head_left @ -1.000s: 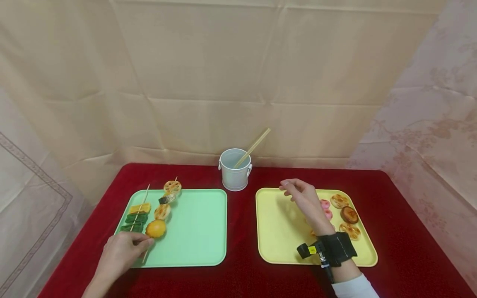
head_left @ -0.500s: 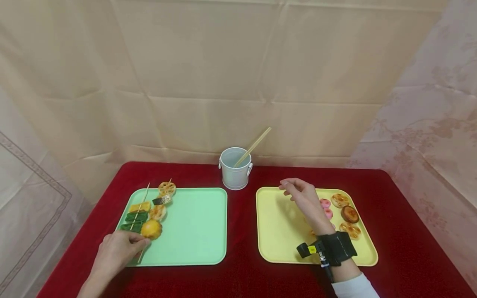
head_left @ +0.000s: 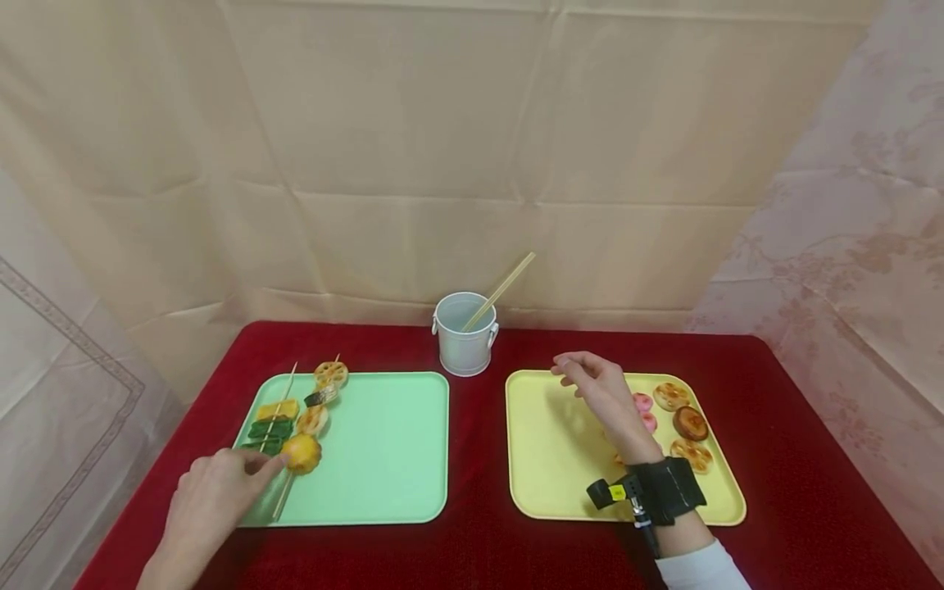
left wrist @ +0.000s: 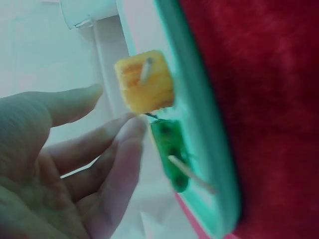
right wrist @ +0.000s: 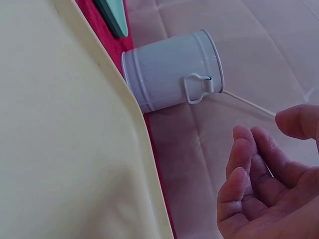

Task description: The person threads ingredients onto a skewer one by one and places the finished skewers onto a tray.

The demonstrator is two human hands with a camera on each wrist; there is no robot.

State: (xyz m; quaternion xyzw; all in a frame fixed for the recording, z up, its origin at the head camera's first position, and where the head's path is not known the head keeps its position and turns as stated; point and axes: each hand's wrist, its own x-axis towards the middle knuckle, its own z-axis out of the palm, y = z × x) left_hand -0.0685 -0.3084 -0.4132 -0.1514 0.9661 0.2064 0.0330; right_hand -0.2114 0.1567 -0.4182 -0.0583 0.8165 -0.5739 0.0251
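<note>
My left hand (head_left: pixel 217 492) is at the near left of the green tray (head_left: pixel 391 451), thumb apart from the fingers in the left wrist view, with nothing between them. Its fingertips are right at the skewer's yellow round piece (head_left: pixel 301 453). Farther up that skewer come a browned round slice (head_left: pixel 313 420), a dark-skinned piece (head_left: pixel 321 395) and a lotus root slice (head_left: pixel 331 374). Alongside lies a second skewer, bearing a yellow block (head_left: pixel 278 410) and folded green pieces (head_left: pixel 270 429). Loosely curled and holding nothing, my right hand (head_left: pixel 601 393) hovers over the yellow tray (head_left: pixel 542 483).
Between the trays, toward the back, stands a white bucket (head_left: pixel 465 348) with thin sticks (head_left: pixel 501 288) leaning out. Browned slices (head_left: pixel 691 455), a brown round piece (head_left: pixel 691 424) and pink pieces (head_left: pixel 643 402) lie on the yellow tray, partly behind my right arm. A red cloth (head_left: pixel 479 549) covers the table.
The lotus root skewer has shifted left, beside the green one, and lies on the tray. My left hand has let go of it and drawn slightly left. The right hand has not moved.
</note>
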